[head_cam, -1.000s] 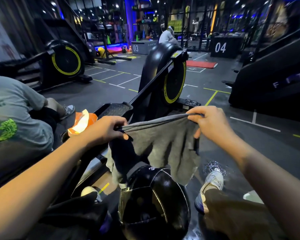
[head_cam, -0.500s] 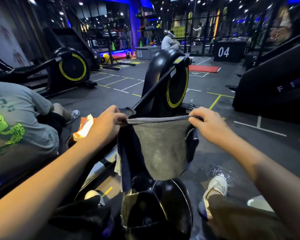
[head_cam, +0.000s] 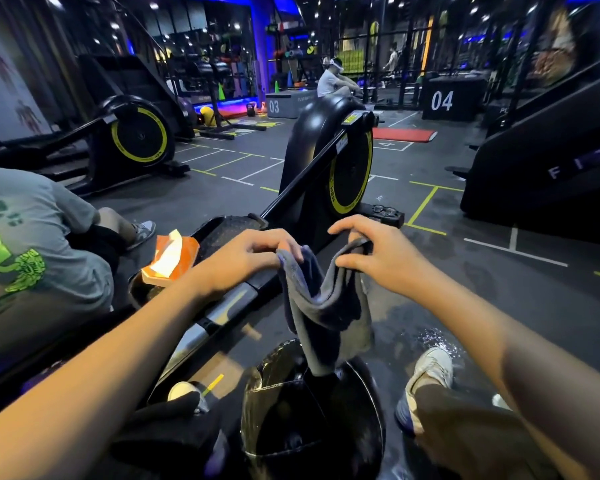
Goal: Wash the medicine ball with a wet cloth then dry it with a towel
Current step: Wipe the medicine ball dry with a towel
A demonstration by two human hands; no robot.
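Observation:
A grey cloth [head_cam: 329,313] hangs folded in a sagging U between my two hands. My left hand [head_cam: 246,258] pinches its left top corner. My right hand [head_cam: 378,252] pinches the right top corner with thumb and fingers. Directly below the cloth a glossy black medicine ball [head_cam: 309,417] with white seam lines sits between my feet; the cloth's lower end just reaches its top. The ball's surface looks shiny.
A black rowing machine [head_cam: 340,157] with a yellow-ringed wheel runs ahead along a rail. An orange tissue pack [head_cam: 170,259] lies on its seat. A person in a grey shirt [head_cam: 32,244] sits at left. Water glints on the floor [head_cam: 437,337] by my right shoe [head_cam: 426,372].
My hands have moved closer together, so the cloth, held stretched flat before, now sags and folds in the middle. The view has tilted slightly upward.

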